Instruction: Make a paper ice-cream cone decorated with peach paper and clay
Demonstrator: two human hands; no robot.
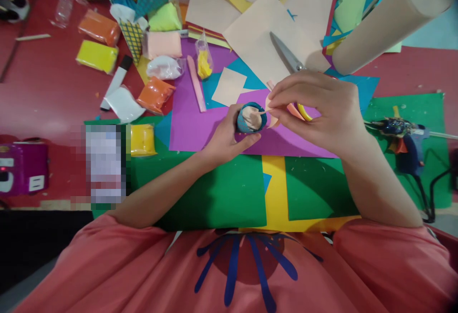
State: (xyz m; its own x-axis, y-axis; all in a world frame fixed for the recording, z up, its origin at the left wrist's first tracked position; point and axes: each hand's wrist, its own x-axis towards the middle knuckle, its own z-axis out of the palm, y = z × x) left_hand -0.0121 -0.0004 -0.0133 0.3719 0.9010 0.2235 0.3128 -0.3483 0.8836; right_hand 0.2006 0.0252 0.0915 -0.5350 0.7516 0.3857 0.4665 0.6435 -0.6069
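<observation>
My left hand (229,136) is wrapped round a small blue paper cone (241,123), seen from above with its mouth facing up. Inside its rim sits a cream-coloured, clay-like filling (251,118). Between thumb and fingertips, my right hand (317,110) pinches a thin pale pink strand (264,112), whose far end meets the filling. Under the right hand lie scissors (286,51) with a yellow-lined handle, partly hidden by the fingers. Cut peach scraps (272,118) lie just beside the cone on a purple sheet (200,134).
Packets of clay, including an orange one (156,94) and a yellow one (142,140), lie left. Patterned cones (131,34) stand behind them. A glue gun (410,148) with a cord is at right, below a large paper roll (386,24). A pink stick (196,84) lies ahead.
</observation>
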